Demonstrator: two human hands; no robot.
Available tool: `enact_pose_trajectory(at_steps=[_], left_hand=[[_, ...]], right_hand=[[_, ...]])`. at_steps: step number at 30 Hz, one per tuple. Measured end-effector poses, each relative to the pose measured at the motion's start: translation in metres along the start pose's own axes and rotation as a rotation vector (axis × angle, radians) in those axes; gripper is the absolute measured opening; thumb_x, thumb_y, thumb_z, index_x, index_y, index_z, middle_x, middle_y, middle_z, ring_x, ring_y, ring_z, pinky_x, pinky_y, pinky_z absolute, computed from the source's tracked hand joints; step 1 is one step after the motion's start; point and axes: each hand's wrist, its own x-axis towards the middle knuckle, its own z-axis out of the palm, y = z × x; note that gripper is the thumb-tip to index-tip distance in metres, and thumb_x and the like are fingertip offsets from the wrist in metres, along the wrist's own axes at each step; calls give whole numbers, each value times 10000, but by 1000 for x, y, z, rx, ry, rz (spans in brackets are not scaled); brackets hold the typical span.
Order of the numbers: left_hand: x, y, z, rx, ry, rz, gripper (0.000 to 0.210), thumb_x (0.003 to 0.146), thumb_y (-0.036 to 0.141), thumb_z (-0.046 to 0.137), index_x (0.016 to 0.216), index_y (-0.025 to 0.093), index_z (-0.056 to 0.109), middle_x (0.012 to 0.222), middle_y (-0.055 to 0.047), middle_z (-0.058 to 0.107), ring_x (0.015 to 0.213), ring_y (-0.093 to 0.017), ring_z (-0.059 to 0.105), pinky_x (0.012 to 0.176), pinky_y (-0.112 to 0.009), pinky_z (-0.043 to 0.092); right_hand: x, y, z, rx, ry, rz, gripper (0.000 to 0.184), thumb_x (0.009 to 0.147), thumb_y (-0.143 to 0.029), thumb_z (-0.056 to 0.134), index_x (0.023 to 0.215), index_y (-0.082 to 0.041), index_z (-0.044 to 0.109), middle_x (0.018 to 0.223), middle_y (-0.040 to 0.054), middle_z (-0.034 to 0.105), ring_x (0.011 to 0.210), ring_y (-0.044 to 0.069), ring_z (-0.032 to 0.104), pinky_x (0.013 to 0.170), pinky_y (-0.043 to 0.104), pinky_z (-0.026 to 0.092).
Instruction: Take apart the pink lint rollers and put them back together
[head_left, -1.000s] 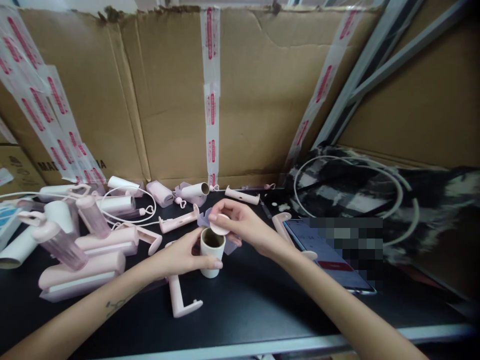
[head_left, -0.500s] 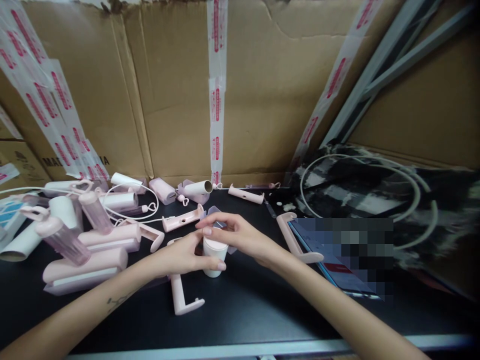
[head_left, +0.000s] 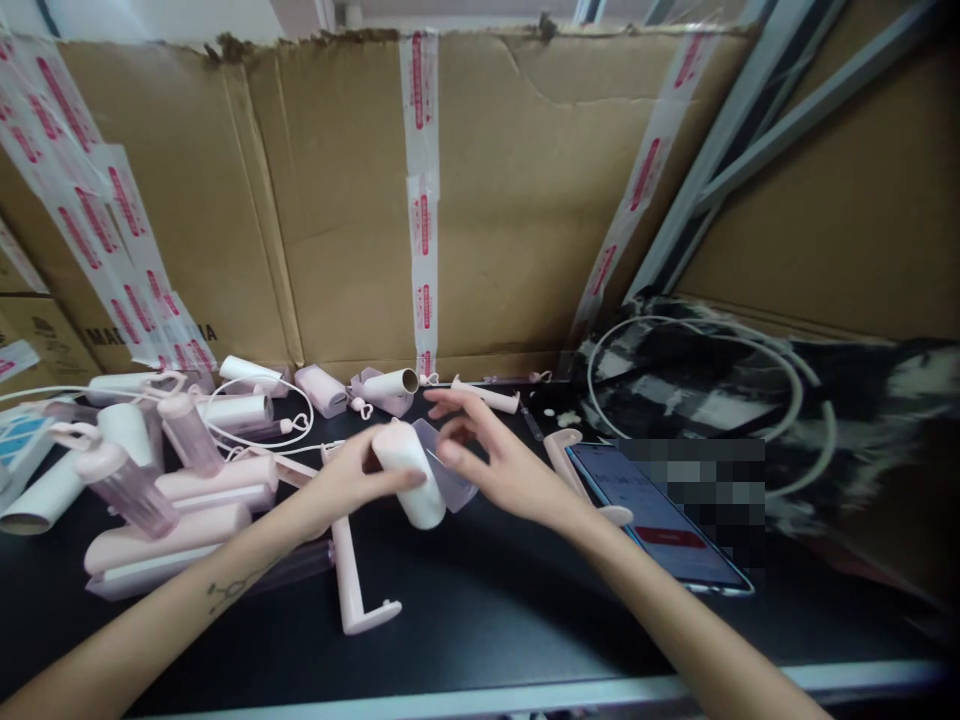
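My left hand (head_left: 346, 487) is wrapped round a white roll (head_left: 417, 492) with a pinkish end, which leans over the black table. Beside it to the right, my right hand (head_left: 514, 468) is open, its fingers apart and holding nothing. Just left of the right hand is a translucent purple cover (head_left: 459, 490); whether the fingertips touch it I cannot tell. Below my left hand lies a pink bracket-shaped handle (head_left: 349, 585) with a bent end.
Pink rollers (head_left: 169, 535), clear-bodied pink pieces (head_left: 131, 485) and white tubes (head_left: 45, 500) crowd the left. A phone (head_left: 667, 525) lies to the right against another pink handle (head_left: 562, 465). A cardboard wall (head_left: 345, 220) closes off the back.
My right hand has come off the top of the roll and opened to the right. In my left hand the roll has lifted and tilted. The view has tipped up slightly.
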Motion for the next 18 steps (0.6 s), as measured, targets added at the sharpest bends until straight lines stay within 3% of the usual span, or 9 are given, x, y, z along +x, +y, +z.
enact_pose_trajectory(at_steps=[3,5,8,11,14,18], left_hand=[[-3,7,1,-213,163,-99,497,743,452,628,1154,217,478,1044,-74,624,852,-237,638,596,-247,433],[-3,8,2,-292,157,-115,508,748,461,623,1169,233,456,1066,-75,619,833,-230,646,562,-229,411],[1,5,0,-267,104,-57,520,769,494,584,1173,190,464,1079,-101,612,909,-232,621,649,-260,440],[6,2,-9,42,127,8,541,800,543,501,1190,170,478,1103,-107,597,1008,-239,565,800,-317,434],[6,5,-22,567,80,130,503,761,524,557,1148,203,543,1116,-84,587,1039,-263,518,881,-366,384],[-1,14,-31,1013,0,224,394,792,467,535,1094,220,589,976,-62,607,923,-245,525,812,-354,393]], right_hand=[[-2,3,4,-79,-49,-20,858,683,-448,706,1366,-227,237,1207,101,473,1042,214,521,923,388,419],[-1,6,9,-63,-89,-23,795,742,-410,664,1375,-232,218,1149,82,517,1004,195,545,894,364,440],[4,9,0,-109,-52,-40,541,836,-373,552,1318,-231,350,1139,67,552,993,187,556,853,330,453],[8,10,-26,-302,52,45,359,856,-401,499,1158,-211,539,1122,62,598,973,214,574,824,331,449],[9,10,-46,-508,74,148,320,855,-414,476,1044,-204,626,1003,51,664,851,222,619,743,321,453],[5,10,-41,-601,58,98,318,837,-417,496,1022,-212,653,1009,41,678,849,224,629,712,296,448]])
